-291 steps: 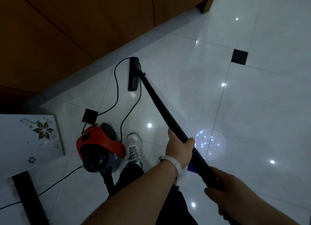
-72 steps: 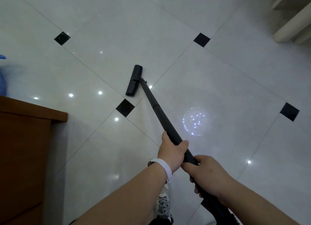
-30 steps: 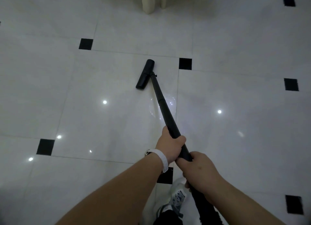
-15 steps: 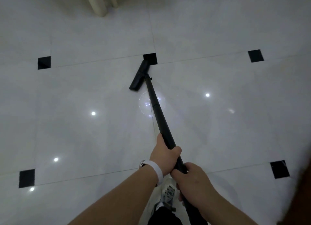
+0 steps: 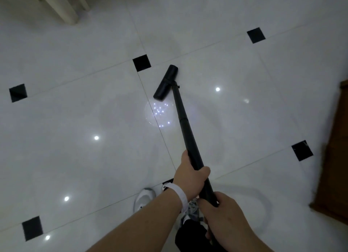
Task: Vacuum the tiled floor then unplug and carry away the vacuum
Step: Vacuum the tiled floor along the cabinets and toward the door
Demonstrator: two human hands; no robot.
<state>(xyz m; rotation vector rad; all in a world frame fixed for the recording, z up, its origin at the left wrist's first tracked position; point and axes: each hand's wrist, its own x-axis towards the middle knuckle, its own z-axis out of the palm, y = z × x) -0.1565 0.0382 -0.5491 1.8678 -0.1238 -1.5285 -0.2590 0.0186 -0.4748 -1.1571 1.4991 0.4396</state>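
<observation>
Both hands wrapped round the black vacuum wand (image 5: 185, 127), left hand (image 5: 190, 178) just ahead of the right hand (image 5: 224, 214). Floor nozzle (image 5: 165, 82) sits flat on the white tiled floor (image 5: 75, 110), well out past the grip.

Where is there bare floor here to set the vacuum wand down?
Left of the wand, the tiles between the floor head and the shoe lie bare. Right of the wand, bare tiles run to the wooden furniture. Crowded: bottom centre, around left hand, right hand and shoe; top left, by the cream furniture legs.
</observation>
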